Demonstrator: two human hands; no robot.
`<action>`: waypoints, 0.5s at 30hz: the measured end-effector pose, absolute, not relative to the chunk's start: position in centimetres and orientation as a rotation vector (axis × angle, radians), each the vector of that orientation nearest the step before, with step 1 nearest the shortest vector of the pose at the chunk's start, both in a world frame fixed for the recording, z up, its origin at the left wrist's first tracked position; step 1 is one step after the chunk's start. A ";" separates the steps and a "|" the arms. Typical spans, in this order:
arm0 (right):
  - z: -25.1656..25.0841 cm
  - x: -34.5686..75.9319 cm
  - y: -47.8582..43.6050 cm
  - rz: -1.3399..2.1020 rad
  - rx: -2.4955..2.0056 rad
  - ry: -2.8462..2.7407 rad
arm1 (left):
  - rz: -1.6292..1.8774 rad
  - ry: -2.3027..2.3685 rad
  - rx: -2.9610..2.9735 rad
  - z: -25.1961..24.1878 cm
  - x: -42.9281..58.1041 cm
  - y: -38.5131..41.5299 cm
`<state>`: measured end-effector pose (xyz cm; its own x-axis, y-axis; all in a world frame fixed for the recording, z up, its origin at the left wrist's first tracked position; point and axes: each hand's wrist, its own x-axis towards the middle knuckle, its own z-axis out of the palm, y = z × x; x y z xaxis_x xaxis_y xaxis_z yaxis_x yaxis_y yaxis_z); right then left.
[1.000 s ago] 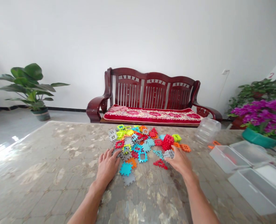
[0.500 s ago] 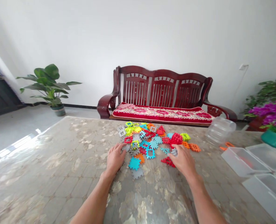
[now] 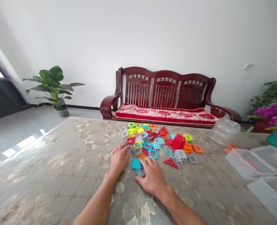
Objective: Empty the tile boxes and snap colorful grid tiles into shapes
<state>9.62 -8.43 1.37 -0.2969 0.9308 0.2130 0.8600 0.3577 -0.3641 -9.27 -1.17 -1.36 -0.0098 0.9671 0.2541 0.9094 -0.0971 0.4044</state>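
My left hand (image 3: 120,158) rests at the left edge of a heap of toothed plastic building tiles, its thumb and fingers closed about a grey tile (image 3: 128,149). My right hand (image 3: 153,177) reaches over the near end of the heap. Its thumb and fingers are apart on either side of another grey tile (image 3: 141,172), which they partly cover. Just beyond lies a blue square tile (image 3: 136,163). A blue square frame (image 3: 153,153) is above the right fingers. To the right are a stack of grey tiles (image 3: 180,156), a red triangular tile (image 3: 170,162) and a red stack (image 3: 178,141).
Orange tiles (image 3: 197,148) and a loose grey tile (image 3: 193,159) lie right of the stacks. Clear plastic boxes (image 3: 248,162) and a round clear container (image 3: 224,132) stand on the right. Behind the patterned table (image 3: 82,168) is a wooden bench (image 3: 165,87).
My right hand has left the grey stack on the right and moved left and nearer, over the grey tile at the front. My left hand stays by the heap. The view has shifted slightly.
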 end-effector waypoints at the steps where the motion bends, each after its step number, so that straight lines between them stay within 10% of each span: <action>1: 1.3 9.7 -8.3 0.235 -1.565 -2.242 | 0.726 2.022 2.125 -1.4 -9.3 -1.2; 15: -0.1 14.4 -5.2 0.478 -1.667 -1.738 | 0.658 2.015 2.169 -0.8 -9.1 -1.6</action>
